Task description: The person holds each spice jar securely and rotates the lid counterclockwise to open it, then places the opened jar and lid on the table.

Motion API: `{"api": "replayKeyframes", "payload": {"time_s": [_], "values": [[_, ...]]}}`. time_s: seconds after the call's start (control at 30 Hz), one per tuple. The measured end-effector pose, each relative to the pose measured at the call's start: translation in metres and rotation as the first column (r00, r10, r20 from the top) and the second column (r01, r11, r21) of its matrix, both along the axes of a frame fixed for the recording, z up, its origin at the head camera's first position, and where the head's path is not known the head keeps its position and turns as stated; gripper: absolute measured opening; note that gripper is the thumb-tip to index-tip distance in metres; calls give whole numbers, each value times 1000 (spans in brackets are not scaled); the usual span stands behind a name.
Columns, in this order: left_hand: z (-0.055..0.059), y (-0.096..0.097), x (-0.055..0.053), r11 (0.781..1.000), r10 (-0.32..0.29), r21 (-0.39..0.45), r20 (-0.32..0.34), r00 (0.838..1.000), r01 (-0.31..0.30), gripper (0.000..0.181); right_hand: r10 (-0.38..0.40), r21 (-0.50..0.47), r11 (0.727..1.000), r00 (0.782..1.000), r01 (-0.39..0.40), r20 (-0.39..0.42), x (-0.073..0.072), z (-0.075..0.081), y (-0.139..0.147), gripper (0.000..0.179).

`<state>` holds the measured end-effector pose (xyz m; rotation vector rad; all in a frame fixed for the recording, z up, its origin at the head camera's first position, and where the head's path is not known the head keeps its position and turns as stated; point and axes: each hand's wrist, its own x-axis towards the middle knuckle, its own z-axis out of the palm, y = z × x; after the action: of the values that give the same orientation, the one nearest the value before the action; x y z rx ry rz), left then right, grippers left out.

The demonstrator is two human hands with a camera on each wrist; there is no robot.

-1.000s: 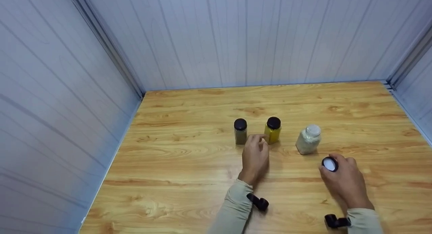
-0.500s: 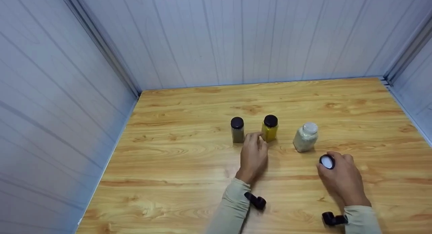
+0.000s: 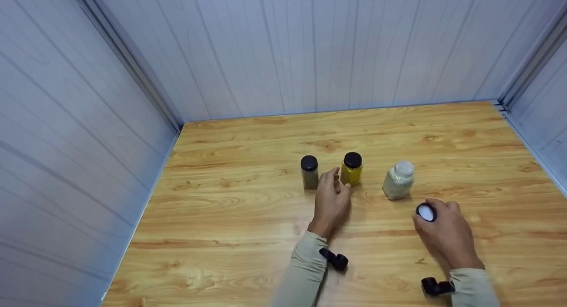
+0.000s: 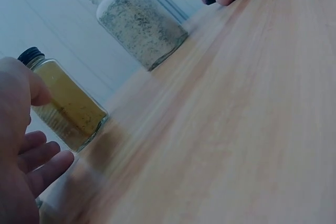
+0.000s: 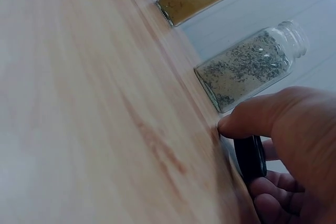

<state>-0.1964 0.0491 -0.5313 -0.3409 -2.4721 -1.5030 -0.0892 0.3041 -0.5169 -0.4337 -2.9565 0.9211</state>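
Observation:
Beside a square glass jar of yellow powder (image 3: 351,176) with a black screw cap is my left hand (image 3: 331,204). Its fingers are loosely spread and hold nothing; in the left wrist view the thumb overlaps the jar, and I cannot tell if it touches. My right hand (image 3: 448,232) pinches a black jar lid (image 5: 250,157) between thumb and fingers, low over the table, its white inside showing in the head view. Just beyond the right hand stands an uncapped glass jar of pale, green-flecked seasoning (image 3: 398,184).
A third glass jar (image 3: 310,179), black-capped with grey-brown contents, stands just left of the left hand. All of this is on a wood-grain table (image 3: 230,240). Pale panel walls (image 3: 283,50) border its back and sides.
The left hand's fingers have spread slightly beside the yellow jar. My right hand keeps its pinch on the lid. The head view has shifted a little; the jars stay in place.

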Motion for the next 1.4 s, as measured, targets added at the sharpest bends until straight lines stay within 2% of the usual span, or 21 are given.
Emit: {"api": "replayKeyframes", "payload": {"time_s": [0.23, 0.43, 0.67, 0.87, 1.0, 1.3, 1.4], "values": [[1, 1, -10, 999, -36, 34, 37, 999, 35, 53, -13, -14, 1000, 1000, 13, 8, -1, 0, 1, 75], [0, -2, -17, 997, -77, 9, 1, 997, 77, 56, -2, -3, 1000, 1000, 2, -25, 2, 1, 1, 72], [-1, -3, -19, 983, -152, 98, -14, 988, 152, 56, -10, -10, 1000, 1000, 10, 5, 0, 2, 0, 74], [-2, 0, -18, 987, -137, 91, 6, 991, 136, 54, -21, 1, 1000, 1000, 21, 20, 1, 2, 1, 75], [-1, 0, -17, 991, -116, 67, -9, 993, 116, 53, -20, 12, 1000, 999, 20, 26, 1, 3, 1, 75], [-3, -1, -15, 992, -116, 44, -12, 993, 117, 54, -30, -14, 999, 999, 31, 34, 2, 5, 3, 82], [-2, 0, -16, 990, -129, 46, -42, 991, 131, 54, -74, -16, 997, 997, 74, -22, 4, 9, 4, 76]]}}
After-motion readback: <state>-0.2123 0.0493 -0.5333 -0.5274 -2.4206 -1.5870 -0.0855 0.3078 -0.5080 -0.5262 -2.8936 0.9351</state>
